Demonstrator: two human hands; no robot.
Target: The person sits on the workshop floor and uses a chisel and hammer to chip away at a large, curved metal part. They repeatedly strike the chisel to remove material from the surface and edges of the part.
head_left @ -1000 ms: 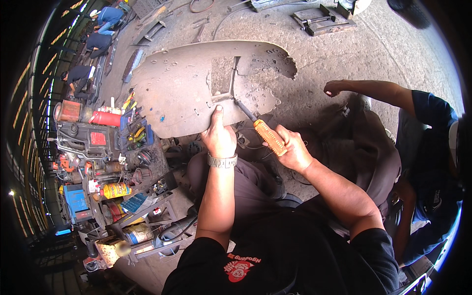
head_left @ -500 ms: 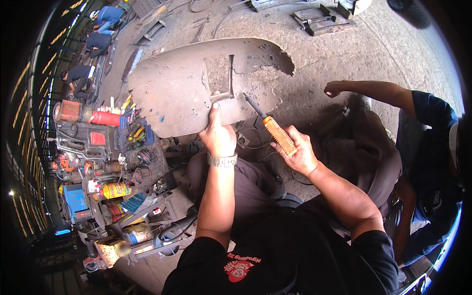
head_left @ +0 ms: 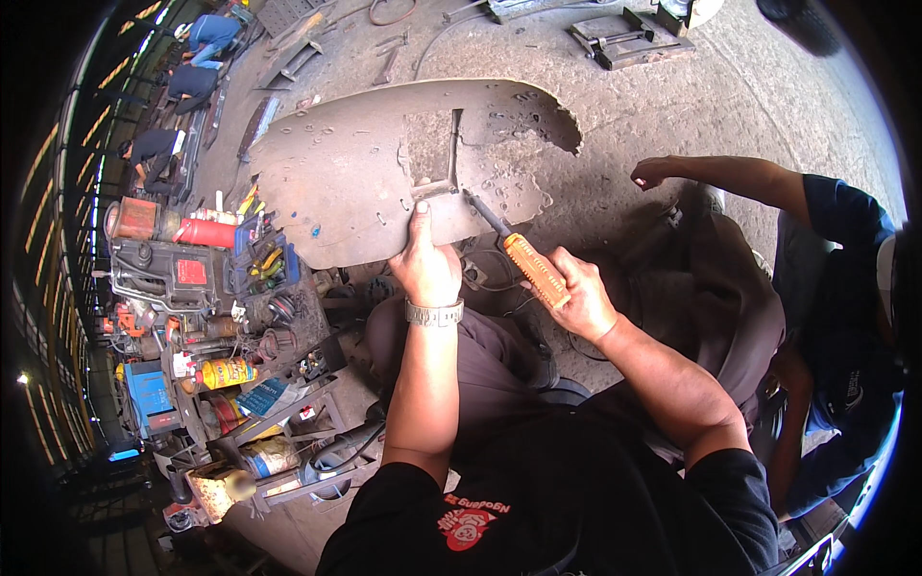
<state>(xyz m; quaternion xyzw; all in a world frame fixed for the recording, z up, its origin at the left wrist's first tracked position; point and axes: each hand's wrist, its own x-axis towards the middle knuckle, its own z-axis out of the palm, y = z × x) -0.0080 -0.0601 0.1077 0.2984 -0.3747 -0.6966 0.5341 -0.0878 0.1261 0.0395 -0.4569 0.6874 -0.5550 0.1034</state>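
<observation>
A large curved grey-brown panel, scuffed and rough-edged, has a four-sided hole cut through it. My left hand, a metal watch on its wrist, grips the near edge below the hole with the thumb on top; its other fingers are hidden underneath. Wrapped in my right hand is an orange-handled tool with a dark, narrow shank. Its exact kind is unclear. The tip rests at or just above the panel, beside the hole's near right corner; whether it touches, I cannot tell.
On my left stands a cluttered bench with a blue toolbox, a red cylinder and a yellow bottle. A co-worker's arm reaches in from the right. Metal frames lie on the concrete floor ahead; several people work far left.
The orange-handled tool in my right hand has moved left and slightly nearer, its tip now closer to the hole's corner. The panel has shifted slightly; my left hand keeps its grip.
</observation>
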